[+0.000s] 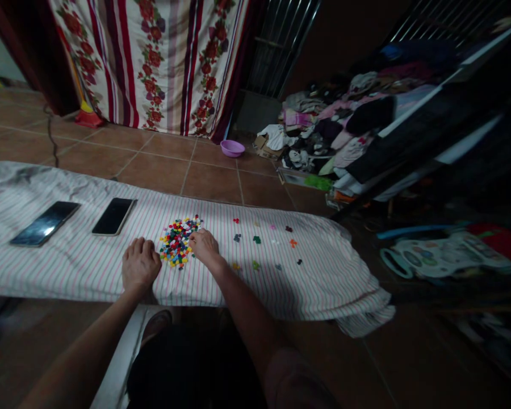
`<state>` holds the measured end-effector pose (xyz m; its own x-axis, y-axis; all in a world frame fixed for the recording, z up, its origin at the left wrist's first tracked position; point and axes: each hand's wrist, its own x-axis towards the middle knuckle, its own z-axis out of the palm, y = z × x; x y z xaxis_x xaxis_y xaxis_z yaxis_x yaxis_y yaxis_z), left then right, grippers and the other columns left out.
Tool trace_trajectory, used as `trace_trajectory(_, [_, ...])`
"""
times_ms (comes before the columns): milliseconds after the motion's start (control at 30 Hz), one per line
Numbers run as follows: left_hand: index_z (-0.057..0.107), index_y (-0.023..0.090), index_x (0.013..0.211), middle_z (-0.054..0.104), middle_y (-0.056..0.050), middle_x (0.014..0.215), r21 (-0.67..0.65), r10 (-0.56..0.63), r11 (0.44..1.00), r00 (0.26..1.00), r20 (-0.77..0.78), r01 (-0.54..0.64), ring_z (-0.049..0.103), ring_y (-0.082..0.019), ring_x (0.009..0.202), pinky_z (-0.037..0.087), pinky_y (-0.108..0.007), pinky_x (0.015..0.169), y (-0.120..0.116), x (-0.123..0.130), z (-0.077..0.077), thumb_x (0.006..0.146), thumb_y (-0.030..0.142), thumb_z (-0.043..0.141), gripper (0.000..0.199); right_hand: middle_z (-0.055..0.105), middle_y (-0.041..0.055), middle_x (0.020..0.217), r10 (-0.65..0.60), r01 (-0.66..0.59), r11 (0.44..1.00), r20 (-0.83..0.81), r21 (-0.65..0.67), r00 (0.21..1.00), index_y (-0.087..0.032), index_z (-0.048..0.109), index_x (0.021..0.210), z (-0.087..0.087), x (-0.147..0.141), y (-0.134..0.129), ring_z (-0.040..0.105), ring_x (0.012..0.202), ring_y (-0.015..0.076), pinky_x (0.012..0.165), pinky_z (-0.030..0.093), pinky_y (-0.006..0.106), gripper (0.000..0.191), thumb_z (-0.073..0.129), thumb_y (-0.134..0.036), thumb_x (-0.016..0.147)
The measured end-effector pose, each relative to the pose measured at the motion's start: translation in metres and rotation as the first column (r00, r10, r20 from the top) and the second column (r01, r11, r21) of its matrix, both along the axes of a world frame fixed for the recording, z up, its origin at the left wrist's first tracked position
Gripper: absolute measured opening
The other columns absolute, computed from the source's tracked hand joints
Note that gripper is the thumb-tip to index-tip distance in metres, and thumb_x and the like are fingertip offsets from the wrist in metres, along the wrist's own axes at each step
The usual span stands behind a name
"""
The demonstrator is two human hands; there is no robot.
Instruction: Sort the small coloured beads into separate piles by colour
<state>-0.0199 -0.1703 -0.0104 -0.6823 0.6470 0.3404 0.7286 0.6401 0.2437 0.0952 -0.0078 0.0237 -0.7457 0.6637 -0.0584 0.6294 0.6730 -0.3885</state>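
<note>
A mixed pile of small, brightly coloured plastic pieces (176,241) lies on the striped cloth. My right hand (205,245) is at the pile's right edge, thumb and fingertips pinched together; whatever may be between them is too small to make out. Left of the pile, my left hand (142,262) rests on the cloth with its fingers curled under, and no object shows in it. To the right, little single-colour groups sit apart in rows, among them red pieces (236,220), dark green pieces (256,240), orange pieces (293,243) and light green pieces (255,264).
Two phones lie on the cloth at the left, a larger phone (46,223) and a smaller phone (114,216). Beyond the covered table, a purple basin (232,149) stands on the tiled floor. Heaped clothes (323,125) fill the back right, near a floral curtain (153,62).
</note>
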Motion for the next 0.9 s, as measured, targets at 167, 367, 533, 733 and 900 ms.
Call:
trace_trajectory(167, [0.062,0.016,0.11,0.058,-0.018,0.132,0.05,-0.007,0.999,1.0,0.017,0.006,0.047,-0.032,0.132,0.036,-0.047,0.109,0.0,0.001,0.0,0.087,0.025,0.043,0.031,0.067,0.0072,0.11,-0.017,0.017,1.0,0.003,-0.004,1.0,-0.026,0.073,0.102,-0.004,-0.004,-0.001,0.06,0.105,0.0203,0.087,0.046,0.03,0.023,0.051,-0.024,0.094])
trace_trajectory(367, [0.062,0.015,0.108,0.059,-0.018,0.13,-0.01,-0.011,1.0,1.0,0.007,0.011,0.051,-0.032,0.127,0.039,-0.046,0.106,-0.001,0.003,0.007,0.089,0.026,0.039,0.032,0.068,0.0055,0.108,-0.016,0.016,1.0,-0.009,0.014,1.0,-0.025,0.071,0.1,-0.004,-0.004,-0.003,0.059,0.105,0.0197,0.089,0.045,0.03,0.02,0.052,-0.023,0.093])
trace_trajectory(533, [0.062,0.016,0.105,0.06,-0.018,0.128,-0.018,-0.003,1.0,1.0,0.014,0.003,0.052,-0.031,0.125,0.04,-0.045,0.104,0.0,0.005,0.011,0.089,0.027,0.038,0.031,0.07,0.0055,0.11,0.009,-0.009,1.0,-0.012,-0.002,1.0,-0.024,0.069,0.101,0.003,-0.005,-0.007,0.059,0.106,0.0197,0.092,0.043,0.031,0.02,0.052,-0.018,0.093])
trace_trajectory(733, [0.061,0.017,0.108,0.058,-0.018,0.132,0.013,0.001,1.0,0.999,0.046,-0.002,0.049,-0.032,0.131,0.038,-0.048,0.109,0.0,0.005,0.01,0.088,0.028,0.039,0.032,0.069,0.0055,0.116,-0.002,0.002,1.0,-0.079,0.003,0.997,-0.023,0.068,0.112,0.011,-0.001,-0.01,0.057,0.11,0.02,0.096,0.041,0.031,0.023,0.051,-0.021,0.097])
trace_trajectory(900, [0.061,0.017,0.107,0.059,-0.017,0.13,-0.005,0.006,1.0,0.999,0.051,-0.005,0.05,-0.032,0.13,0.038,-0.048,0.109,0.0,0.005,0.011,0.089,0.028,0.037,0.032,0.068,0.0041,0.113,-0.036,0.037,0.999,-0.141,0.007,0.989,-0.025,0.07,0.114,0.005,0.005,-0.011,0.058,0.109,0.0179,0.096,0.041,0.028,0.024,0.05,-0.029,0.101])
